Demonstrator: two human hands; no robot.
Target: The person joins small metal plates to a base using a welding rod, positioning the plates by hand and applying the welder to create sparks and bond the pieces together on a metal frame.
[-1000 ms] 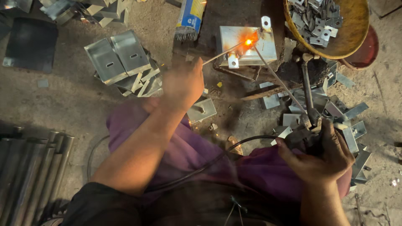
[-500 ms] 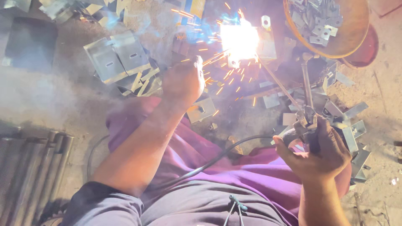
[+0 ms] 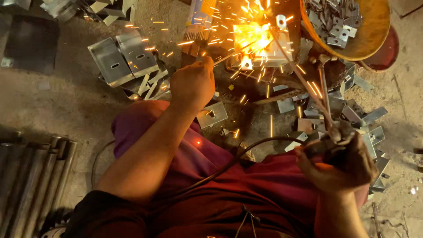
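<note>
My left hand [image 3: 192, 83] is closed around a thin metal rod whose far end reaches a grey metal box piece [image 3: 264, 44] on the ground, where a bright arc burns and sparks fly outward. My right hand [image 3: 341, 161] grips a dark electrode holder; its long welding rod [image 3: 304, 81] slants up to the same glowing spot. A black cable [image 3: 246, 152] runs from the holder across my purple-clad lap.
Folded grey metal brackets [image 3: 123, 57] lie at the left, more small brackets [image 3: 361, 119] at the right. A round yellow basin [image 3: 372, 31] holds several small metal parts. Steel pipes [image 3: 31, 185] lie at the lower left. A brush [image 3: 198, 20] lies beyond the sparks.
The small glow of a second ago flared into a white flash, then into orange sparks spraying outward. Both hands stay in nearly the same places.
</note>
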